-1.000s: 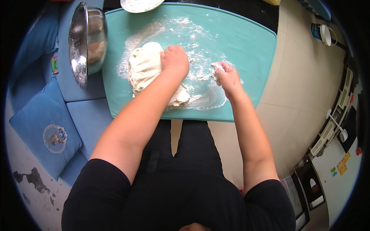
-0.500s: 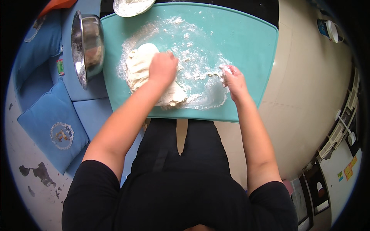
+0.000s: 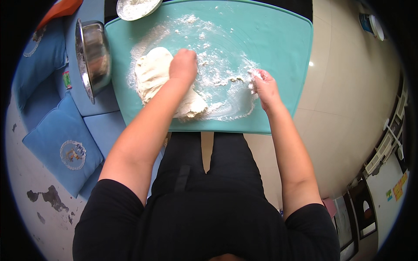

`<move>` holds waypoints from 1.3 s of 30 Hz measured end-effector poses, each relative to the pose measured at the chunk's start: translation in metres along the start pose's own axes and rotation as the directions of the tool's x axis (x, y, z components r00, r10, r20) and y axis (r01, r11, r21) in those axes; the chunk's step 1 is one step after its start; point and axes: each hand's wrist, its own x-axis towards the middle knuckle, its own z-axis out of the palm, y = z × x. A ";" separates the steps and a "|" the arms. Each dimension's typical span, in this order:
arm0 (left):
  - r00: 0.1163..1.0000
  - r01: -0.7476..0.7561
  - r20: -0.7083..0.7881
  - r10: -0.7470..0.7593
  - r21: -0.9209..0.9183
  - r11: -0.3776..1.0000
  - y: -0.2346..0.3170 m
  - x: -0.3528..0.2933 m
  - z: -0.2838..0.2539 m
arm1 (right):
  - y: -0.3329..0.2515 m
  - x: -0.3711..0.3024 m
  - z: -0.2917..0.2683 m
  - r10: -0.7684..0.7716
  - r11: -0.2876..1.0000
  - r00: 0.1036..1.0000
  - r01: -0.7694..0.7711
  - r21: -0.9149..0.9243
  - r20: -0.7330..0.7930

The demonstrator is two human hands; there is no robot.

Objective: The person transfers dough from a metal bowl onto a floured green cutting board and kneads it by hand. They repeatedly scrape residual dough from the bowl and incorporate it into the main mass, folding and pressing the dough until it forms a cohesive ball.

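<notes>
A big pale lump of dough (image 3: pixel 152 71) lies on the left half of a turquoise tabletop (image 3: pixel 274 48), its near end stretching to the right. My left hand (image 3: pixel 183 66) is curled closed against the dough's right side; its fingertips are hidden. Farther right, the fingers of my right hand (image 3: pixel 265 89) are closed in a pinch with white flour on and between them. Loose flour (image 3: pixel 211 65) is scattered between the two hands, with small dough crumbs in it.
At the back left edge stands a white bowl of flour (image 3: pixel 138 8). A steel basin (image 3: pixel 96 56) rests tilted on the blue sofa (image 3: pixel 98 108) left of the table. A blue cushion (image 3: pixel 65 143) lies nearer to me. Tiled floor (image 3: pixel 331 95) runs along the right.
My left hand has moved slightly away from me along the dough's side. The right hand stays pinched in nearly the same spot. The whole view has shifted a little.
</notes>
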 end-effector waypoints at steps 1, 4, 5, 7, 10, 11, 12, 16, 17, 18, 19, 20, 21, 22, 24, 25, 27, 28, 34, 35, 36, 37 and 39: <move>0.998 -0.053 0.031 0.053 0.004 0.999 0.003 -0.008 0.013 | 0.001 0.001 -0.002 0.000 1.000 1.000 0.001 0.010 -0.014; 0.930 -0.222 0.303 0.207 0.017 0.975 0.019 -0.055 0.043 | 0.004 0.000 -0.005 0.006 1.000 1.000 -0.005 0.025 -0.018; 0.937 -0.213 0.280 0.210 -0.018 0.977 0.017 -0.058 0.048 | 0.005 0.000 -0.005 0.008 1.000 1.000 -0.007 0.027 -0.014; 0.974 -0.180 0.123 0.188 -0.075 0.981 0.014 -0.052 0.045 | 0.005 -0.001 -0.009 -0.008 1.000 1.000 0.008 0.002 0.002; 0.981 -0.012 -0.193 -0.026 -0.191 0.981 0.013 -0.003 0.016 | 0.007 0.001 -0.018 0.001 1.000 0.999 0.000 0.026 -0.039; 0.996 -0.017 -0.084 0.005 -0.140 0.990 0.017 0.001 0.012 | 0.007 0.003 -0.019 0.005 0.999 0.998 -0.003 0.044 -0.059; 0.999 -0.026 0.029 0.029 -0.090 0.996 0.022 0.001 0.013 | 0.008 0.003 -0.020 -0.001 0.998 0.998 0.005 0.061 -0.064; 0.959 -0.240 0.134 0.250 -0.084 0.967 0.038 -0.043 0.054 | 0.011 -0.001 -0.025 0.012 0.997 0.998 -0.007 0.073 -0.057; 0.958 -0.249 0.115 0.263 -0.119 0.961 0.039 -0.045 0.062 | 0.013 -0.002 -0.026 0.021 0.998 0.999 -0.018 0.059 -0.049; 0.957 -0.258 0.095 0.275 -0.157 0.953 0.045 -0.045 0.066 | 0.014 0.000 -0.028 0.009 0.999 0.999 -0.007 0.040 -0.042; 0.951 -0.301 0.002 0.308 -0.210 0.930 0.058 -0.038 0.060 | 0.018 0.001 -0.031 0.003 1.000 0.999 -0.002 0.020 -0.038; 0.938 -0.345 -0.093 0.333 -0.258 0.902 0.069 -0.023 0.052 | 0.021 0.002 -0.034 -0.003 1.000 0.999 0.003 0.000 -0.034; 0.919 -0.388 -0.189 0.345 -0.298 0.872 0.078 -0.015 0.047 | 0.020 0.004 -0.034 -0.005 1.000 0.999 0.006 0.025 -0.044; 0.942 -0.330 -0.048 0.332 -0.313 0.891 0.083 -0.017 0.052 | 0.018 0.006 -0.033 -0.006 0.999 0.999 0.009 0.051 -0.054; 0.931 -0.207 0.229 0.285 -0.314 0.927 0.086 -0.022 0.067 | 0.014 0.007 -0.033 -0.010 0.996 0.998 0.015 0.085 -0.057; 0.844 -0.484 0.173 0.508 -0.163 0.860 0.079 -0.034 0.070 | 0.014 0.006 -0.035 -0.008 0.995 0.998 0.013 0.100 -0.059; 0.858 -0.446 0.225 0.461 -0.116 0.887 0.051 -0.042 0.069 | 0.016 0.004 -0.039 0.000 0.996 0.999 0.005 0.088 -0.055; 0.863 -0.433 0.249 0.440 -0.087 0.897 0.036 -0.042 0.060 | 0.017 0.003 -0.042 -0.001 0.998 0.999 0.005 0.064 -0.053; 0.873 -0.396 0.429 0.230 0.351 0.848 -0.016 -0.037 -0.012 | 0.017 -0.005 -0.043 0.045 0.998 0.996 -0.041 0.055 -0.071; 0.876 -0.399 0.425 0.227 0.375 0.837 -0.024 -0.040 -0.013 | 0.016 -0.008 -0.040 0.055 0.997 0.996 -0.051 0.051 -0.071; 0.878 -0.402 0.422 0.225 0.395 0.826 -0.030 -0.044 -0.015 | 0.015 -0.010 -0.038 0.065 0.997 0.995 -0.062 0.044 -0.073; 0.891 -0.380 0.394 0.226 0.374 0.846 -0.034 -0.048 -0.020 | 0.016 -0.012 -0.037 0.056 0.997 0.997 -0.052 0.063 -0.060; 0.917 -0.330 0.334 0.217 0.333 0.883 -0.040 -0.061 -0.039 | 0.016 -0.015 -0.034 0.035 0.995 0.999 -0.032 0.097 -0.028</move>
